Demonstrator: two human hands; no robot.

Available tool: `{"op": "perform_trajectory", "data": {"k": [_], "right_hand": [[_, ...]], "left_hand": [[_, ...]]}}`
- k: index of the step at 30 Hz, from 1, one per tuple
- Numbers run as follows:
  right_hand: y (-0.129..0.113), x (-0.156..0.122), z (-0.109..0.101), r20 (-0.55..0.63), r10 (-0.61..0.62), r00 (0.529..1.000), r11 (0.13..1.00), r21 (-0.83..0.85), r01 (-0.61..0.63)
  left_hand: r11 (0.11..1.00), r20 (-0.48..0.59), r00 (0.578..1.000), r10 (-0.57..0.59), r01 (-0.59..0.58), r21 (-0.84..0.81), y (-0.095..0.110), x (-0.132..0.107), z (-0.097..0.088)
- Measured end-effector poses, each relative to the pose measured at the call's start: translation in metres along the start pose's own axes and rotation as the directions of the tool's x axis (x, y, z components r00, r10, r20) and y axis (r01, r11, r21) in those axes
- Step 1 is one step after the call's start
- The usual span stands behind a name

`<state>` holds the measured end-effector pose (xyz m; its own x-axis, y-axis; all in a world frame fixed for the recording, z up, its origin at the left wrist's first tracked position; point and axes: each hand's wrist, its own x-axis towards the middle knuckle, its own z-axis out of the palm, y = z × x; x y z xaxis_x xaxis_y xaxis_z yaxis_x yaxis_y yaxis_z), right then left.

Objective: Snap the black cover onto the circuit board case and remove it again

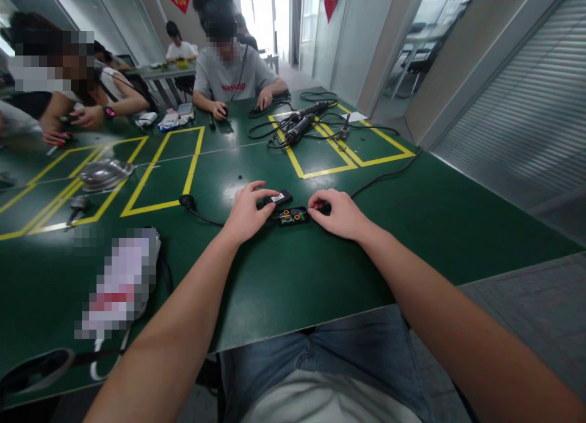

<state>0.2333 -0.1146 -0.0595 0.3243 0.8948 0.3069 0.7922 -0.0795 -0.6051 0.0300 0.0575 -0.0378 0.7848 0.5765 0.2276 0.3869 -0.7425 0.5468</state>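
Note:
An opened small black case [293, 216] lies on the green table, with a circuit board and copper-coloured coils showing inside. Just behind it rests its ribbed black cover [279, 198], which bears a white label. My left hand [248, 210] curves over the left end, index finger by the cover and thumb near the case, fingers apart. At the case's right end, my right hand [336, 213] is closed in a pinch on the black cable [382, 175], though the fingertips partly hide the grip. A black plug [187, 201] on a cord lies left of my left hand.
Corded black tools [300, 129] lie across the yellow tape outlines beyond my hands. A clear plastic dish [106, 174] and a blurred pouch-like item [121, 282] sit to the left. Across the table, a person [235, 75] handles small black objects; another works at far left.

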Motion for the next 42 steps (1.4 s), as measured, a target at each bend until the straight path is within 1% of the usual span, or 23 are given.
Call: {"op": "perform_trajectory", "data": {"k": [5,7,10,13,15,17,19,21,24,28,33,36,42], "right_hand": [[-0.002,0.000,0.000,-0.026,-0.010,1.000,1.000,0.018,0.011],[-0.002,0.000,0.000,-0.025,-0.012,1.000,0.999,0.029,0.013],[0.000,0.001,0.001,-0.027,-0.010,1.000,0.999,0.040,0.011],[0.001,0.002,0.003,-0.036,0.015,0.999,0.998,0.055,-0.013],[0.002,0.003,0.003,-0.041,0.036,0.999,0.997,0.072,-0.033],[0.002,0.003,0.004,-0.042,0.048,0.998,0.996,0.082,-0.044],[0.001,0.004,0.003,-0.033,0.039,0.999,0.997,0.067,-0.036],[0.002,0.004,0.003,-0.011,0.009,1.000,0.999,0.031,-0.009],[0.002,0.005,0.003,0.028,-0.019,0.999,1.000,-0.009,0.019],[0.003,0.005,0.003,0.029,-0.011,1.000,1.000,-0.013,0.011],[0.004,0.005,0.003,0.044,0.000,0.999,0.999,-0.042,0.001],[0.005,0.006,0.003,0.040,0.002,0.999,0.999,-0.042,0.000],[0.004,0.006,0.002,0.050,0.019,0.999,0.998,-0.054,-0.016]], "left_hand": [[0.995,0.013,0.996,-0.092,0.093,-0.032,0.002,0.001,0.005],[0.993,0.000,0.994,-0.109,0.109,-0.035,0.003,0.001,0.006],[0.996,-0.039,0.996,-0.085,0.083,-0.042,0.005,0.000,0.004],[0.992,-0.049,0.998,-0.031,0.025,-0.121,0.010,-0.002,-0.001],[0.983,-0.017,1.000,0.021,-0.024,-0.185,0.013,-0.003,-0.004],[0.971,0.056,0.996,0.064,-0.050,-0.234,0.015,-0.005,-0.007],[0.966,0.143,0.985,0.098,-0.060,-0.250,0.015,-0.005,-0.008],[0.969,0.192,0.971,0.142,-0.097,-0.226,0.015,-0.006,-0.009],[0.972,0.179,0.963,0.200,-0.172,-0.157,0.015,-0.007,-0.008],[0.973,0.181,0.958,0.222,-0.204,-0.111,0.015,-0.008,-0.008],[0.964,0.204,0.942,0.266,-0.263,-0.045,0.018,-0.011,-0.010],[0.964,0.193,0.946,0.261,-0.266,0.001,0.019,-0.011,-0.009],[0.981,0.139,0.972,0.188,-0.193,0.023,0.021,-0.010,-0.001]]}}
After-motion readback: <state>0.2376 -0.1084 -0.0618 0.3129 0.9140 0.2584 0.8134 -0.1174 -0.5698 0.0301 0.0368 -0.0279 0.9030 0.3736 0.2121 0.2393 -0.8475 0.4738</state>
